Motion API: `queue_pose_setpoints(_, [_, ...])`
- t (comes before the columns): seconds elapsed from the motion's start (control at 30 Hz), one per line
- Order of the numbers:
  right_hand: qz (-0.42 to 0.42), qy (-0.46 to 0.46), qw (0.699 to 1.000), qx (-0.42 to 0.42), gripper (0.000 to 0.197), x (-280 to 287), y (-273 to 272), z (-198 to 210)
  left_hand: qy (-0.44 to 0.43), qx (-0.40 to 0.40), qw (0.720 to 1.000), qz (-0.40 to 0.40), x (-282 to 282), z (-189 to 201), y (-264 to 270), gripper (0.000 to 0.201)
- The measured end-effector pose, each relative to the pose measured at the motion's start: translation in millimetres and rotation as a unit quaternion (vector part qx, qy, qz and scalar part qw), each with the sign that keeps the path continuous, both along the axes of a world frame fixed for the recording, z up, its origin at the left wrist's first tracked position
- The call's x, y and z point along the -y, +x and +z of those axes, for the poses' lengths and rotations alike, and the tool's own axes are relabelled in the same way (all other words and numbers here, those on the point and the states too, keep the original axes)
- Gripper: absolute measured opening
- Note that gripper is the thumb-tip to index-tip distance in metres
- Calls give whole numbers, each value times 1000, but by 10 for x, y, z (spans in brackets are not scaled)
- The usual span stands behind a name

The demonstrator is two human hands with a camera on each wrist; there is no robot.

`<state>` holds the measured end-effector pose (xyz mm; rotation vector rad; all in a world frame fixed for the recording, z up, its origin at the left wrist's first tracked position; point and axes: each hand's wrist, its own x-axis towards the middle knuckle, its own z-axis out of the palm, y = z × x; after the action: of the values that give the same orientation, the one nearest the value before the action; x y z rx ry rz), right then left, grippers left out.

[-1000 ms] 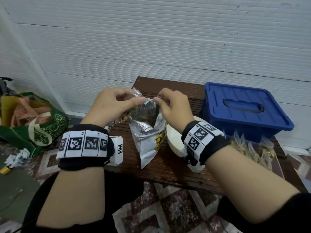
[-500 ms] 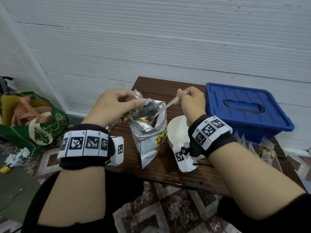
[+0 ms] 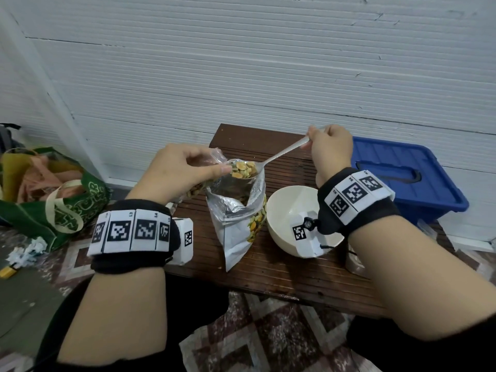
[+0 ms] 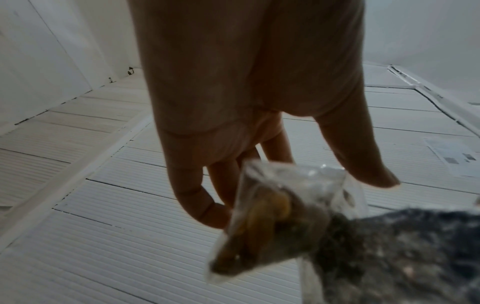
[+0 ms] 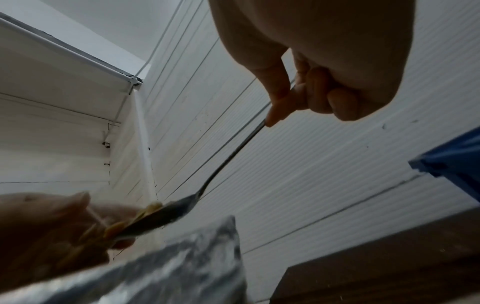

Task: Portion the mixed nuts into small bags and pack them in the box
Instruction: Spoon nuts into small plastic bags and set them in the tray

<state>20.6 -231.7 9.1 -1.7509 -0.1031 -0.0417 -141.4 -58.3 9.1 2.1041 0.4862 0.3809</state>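
A silver foil bag of mixed nuts (image 3: pixel 236 210) stands open on the brown table (image 3: pixel 281 267). My right hand (image 3: pixel 331 150) grips the handle of a metal spoon (image 3: pixel 279 155), whose bowl, heaped with nuts (image 3: pixel 243 169), hovers over the foil bag's mouth. My left hand (image 3: pixel 182 173) pinches a small clear bag (image 4: pixel 283 207) with some nuts in it, its mouth right beside the spoon. From the right wrist the spoon (image 5: pixel 231 158) slants down towards the left hand (image 5: pixel 46 222). The blue box (image 3: pixel 402 175) sits shut at the right.
A cream bowl (image 3: pixel 290 210) stands right of the foil bag. Filled small bags lie mostly hidden behind my right forearm. A green tote (image 3: pixel 53 205) and crumpled paper (image 3: pixel 25 251) are on the floor to the left. White panelled wall close behind.
My right hand drew back to the right and lifted the spoon out of the foil bag with a heap of nuts. The left hand has kept its hold on the small bag.
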Motion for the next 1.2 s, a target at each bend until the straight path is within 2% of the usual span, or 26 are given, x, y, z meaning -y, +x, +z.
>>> queue_pose_setpoints(0.27, [4, 1, 999, 44, 36, -37, 47, 242, 18, -17, 1000, 6, 51, -10, 18, 36])
queue_pose_setpoints(0.47, [35, -23, 997, 69, 19, -171, -74, 250, 45, -21, 999, -4, 132, -29, 76, 40])
queue_pose_setpoints(0.73, [53, -31, 994, 96, 17, -279, -123, 310, 48, -13, 999, 5, 213, -42, 130, 43])
queue_pose_setpoints(0.83, [73, -11, 990, 118, 21, -308, -207, 344, 36, 8, 999, 13, 250, -48, 146, 42])
queue_pose_setpoints(0.97, [122, 55, 969, 207, 23, -269, -342, 454, 12, 28, 999, 36, 225, -36, 139, 41])
queue_pose_setpoints(1.07, [91, 93, 957, 259, 22, -195, -341, 507, -6, 40, 997, 66, 174, -17, 115, 38])
queue_pose_setpoints(1.2, [3, 139, 959, 246, 25, -106, -237, 484, -29, 47, 995, 82, 128, 0, 83, 36])
